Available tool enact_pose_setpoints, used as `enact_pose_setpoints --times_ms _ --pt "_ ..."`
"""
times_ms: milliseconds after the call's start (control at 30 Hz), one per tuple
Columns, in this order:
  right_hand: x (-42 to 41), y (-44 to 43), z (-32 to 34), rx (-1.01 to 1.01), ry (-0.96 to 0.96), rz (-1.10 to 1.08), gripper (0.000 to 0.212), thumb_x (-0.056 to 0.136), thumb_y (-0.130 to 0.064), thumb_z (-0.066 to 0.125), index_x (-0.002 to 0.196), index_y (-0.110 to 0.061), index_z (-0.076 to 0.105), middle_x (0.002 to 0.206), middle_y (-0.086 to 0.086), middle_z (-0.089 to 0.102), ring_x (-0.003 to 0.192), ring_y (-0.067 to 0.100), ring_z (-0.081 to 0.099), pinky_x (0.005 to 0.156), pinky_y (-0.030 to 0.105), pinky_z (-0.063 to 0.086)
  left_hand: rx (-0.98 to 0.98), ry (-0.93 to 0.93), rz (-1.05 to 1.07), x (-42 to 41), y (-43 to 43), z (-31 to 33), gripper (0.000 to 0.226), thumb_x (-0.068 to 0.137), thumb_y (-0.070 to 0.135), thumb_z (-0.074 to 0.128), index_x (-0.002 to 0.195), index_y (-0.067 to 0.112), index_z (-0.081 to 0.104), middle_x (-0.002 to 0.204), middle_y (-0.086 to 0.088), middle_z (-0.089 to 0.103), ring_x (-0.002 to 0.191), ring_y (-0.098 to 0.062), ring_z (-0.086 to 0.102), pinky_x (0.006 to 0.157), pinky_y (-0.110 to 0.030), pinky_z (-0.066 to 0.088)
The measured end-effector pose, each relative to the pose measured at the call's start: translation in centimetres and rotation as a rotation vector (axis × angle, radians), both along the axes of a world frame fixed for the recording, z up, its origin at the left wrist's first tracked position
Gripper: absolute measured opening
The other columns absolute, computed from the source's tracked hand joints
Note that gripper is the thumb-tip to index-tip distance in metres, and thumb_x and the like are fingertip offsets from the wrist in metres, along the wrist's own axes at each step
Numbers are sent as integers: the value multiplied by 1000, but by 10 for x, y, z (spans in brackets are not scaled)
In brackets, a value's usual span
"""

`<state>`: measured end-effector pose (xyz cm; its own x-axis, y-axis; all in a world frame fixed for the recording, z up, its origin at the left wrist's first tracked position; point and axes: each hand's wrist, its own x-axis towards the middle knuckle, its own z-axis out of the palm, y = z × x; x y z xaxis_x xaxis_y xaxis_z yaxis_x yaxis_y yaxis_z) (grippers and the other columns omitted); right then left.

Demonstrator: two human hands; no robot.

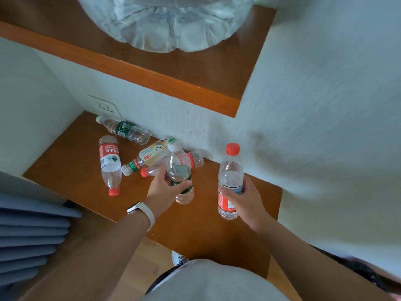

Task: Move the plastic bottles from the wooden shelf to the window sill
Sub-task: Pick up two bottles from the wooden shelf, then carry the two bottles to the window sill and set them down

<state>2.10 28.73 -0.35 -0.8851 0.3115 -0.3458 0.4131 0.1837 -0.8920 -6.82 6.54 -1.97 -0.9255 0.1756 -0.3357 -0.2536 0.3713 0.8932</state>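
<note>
My left hand grips a clear bottle with a white cap and green label, held upright just above the lower wooden shelf. My right hand holds a red-capped, red-labelled bottle upright to the right. Several empty bottles lie flat on the shelf: a red-label one at left, a green-label one by the wall, a yellow-label one, and two more partly hidden behind my left hand.
An upper wooden shelf carries a large clear plastic bag of bottles. A wall socket sits behind the lower shelf. White walls close both sides. Grey folded fabric lies at lower left.
</note>
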Motion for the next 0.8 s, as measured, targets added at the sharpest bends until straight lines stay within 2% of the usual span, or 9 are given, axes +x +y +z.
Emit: enact_pose_setpoints --times_ms 100,267,433,533,633,700,800 --pt "1 -1 4 -6 32 36 47 80 -32 79 115 -37 48 103 -16 63 93 8 66 65 10 49 -8 18 68 12 -3 12 68 74 32 86 131 27 50 119 10 65 109 -8 63 86 -24 53" --pt "6 -1 8 -71 86 134 45 81 -33 78 115 -38 50 101 -15 65 90 0 67 67 12 52 -42 26 190 43 -13 26 69 75 36 85 134 29 51 119 14 66 110 -6 62 93 -30 52" --pt "12 -7 4 -118 143 243 52 79 -43 78 122 -36 49 107 -14 64 98 6 66 77 20 56 -40 24 332 86 -28 39 57 78 34 82 127 31 54 115 13 68 107 -9 64 90 -31 54" --pt "16 -25 7 -152 140 357 49 80 -43 76 119 -38 47 108 -14 61 97 10 65 69 13 52 -16 40 448 116 -42 47 51 81 29 81 125 31 55 113 13 68 103 -8 66 85 -30 55" --pt "20 -48 15 -166 145 451 43 82 -41 75 114 -41 46 107 -17 59 96 6 64 62 9 49 -2 64 524 142 -58 54 46 81 25 81 120 31 57 110 11 70 100 -7 68 83 -29 57" --pt "23 -69 22 -176 153 512 39 82 -41 75 110 -41 47 106 -17 59 95 5 64 64 10 50 -2 71 581 157 -73 61 47 80 24 82 121 29 58 111 9 70 100 -8 68 85 -31 57" --pt "27 -96 31 -187 156 604 43 82 -41 76 115 -39 48 106 -15 61 95 4 65 73 15 54 18 80 677 175 -97 69 50 80 26 81 125 27 58 113 8 71 103 -11 68 87 -34 57"
